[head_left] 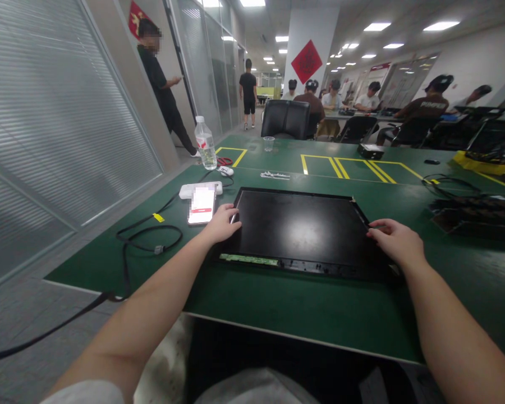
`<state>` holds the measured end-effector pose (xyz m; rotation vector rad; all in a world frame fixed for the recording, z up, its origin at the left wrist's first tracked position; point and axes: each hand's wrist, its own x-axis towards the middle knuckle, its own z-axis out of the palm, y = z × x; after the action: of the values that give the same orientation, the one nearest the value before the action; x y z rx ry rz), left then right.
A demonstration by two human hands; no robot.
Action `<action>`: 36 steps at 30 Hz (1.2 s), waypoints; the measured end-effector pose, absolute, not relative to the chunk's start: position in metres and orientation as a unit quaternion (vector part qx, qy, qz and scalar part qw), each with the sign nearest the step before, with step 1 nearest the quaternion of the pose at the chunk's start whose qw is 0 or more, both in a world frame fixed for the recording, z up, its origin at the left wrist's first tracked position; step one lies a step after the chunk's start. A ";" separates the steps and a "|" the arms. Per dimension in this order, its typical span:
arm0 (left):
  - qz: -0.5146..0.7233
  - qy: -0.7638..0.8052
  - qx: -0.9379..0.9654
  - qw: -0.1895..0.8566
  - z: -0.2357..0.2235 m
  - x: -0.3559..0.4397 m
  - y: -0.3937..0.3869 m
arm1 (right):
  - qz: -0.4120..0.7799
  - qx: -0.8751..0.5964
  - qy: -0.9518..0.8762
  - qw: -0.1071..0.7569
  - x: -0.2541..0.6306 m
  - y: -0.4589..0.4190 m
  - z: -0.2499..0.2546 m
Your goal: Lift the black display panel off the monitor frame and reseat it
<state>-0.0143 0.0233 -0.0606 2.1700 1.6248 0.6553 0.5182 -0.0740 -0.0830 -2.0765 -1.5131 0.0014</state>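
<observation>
A black display panel [294, 224] lies flat on the green table [278, 320], its dark face up and reflecting a ceiling light. A narrow green circuit board [249, 259] sits along the left part of its near edge. My left hand [224, 224] grips the panel's left edge between thumb and fingers. At the opposite side my right hand [398, 240] pinches the right edge, with its fingertips partly hidden. Just beyond my left hand is a phone [201, 205] with a lit screen, close to a white case-like item [187, 191].
A water bottle [205, 145], a mouse [226, 171], calipers [275, 175] and a plastic cup [269, 143] stand or lie farther back. A black cable [151, 229] loops on the left. Dark parts [467, 216] lie at right. Several people are in the background.
</observation>
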 end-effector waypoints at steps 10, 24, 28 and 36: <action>0.239 0.404 0.868 0.164 -0.046 -0.010 0.003 | 0.068 -0.831 -0.472 0.285 0.493 -0.081 -0.060; 0.197 0.212 0.925 0.245 -0.035 -0.003 -0.006 | 0.018 -0.814 -0.494 0.304 0.491 -0.083 -0.065; 0.195 0.205 0.925 0.255 -0.035 -0.003 -0.006 | -0.009 -0.786 -0.535 0.310 0.486 -0.082 -0.067; 0.192 0.212 0.917 0.277 -0.031 0.002 -0.011 | 0.061 -0.738 -0.612 0.277 0.491 -0.075 -0.086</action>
<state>0.0024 -0.0112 -0.0310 2.4641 0.5692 0.5145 0.4907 -0.0754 -0.0861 -1.9826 -1.6441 0.1640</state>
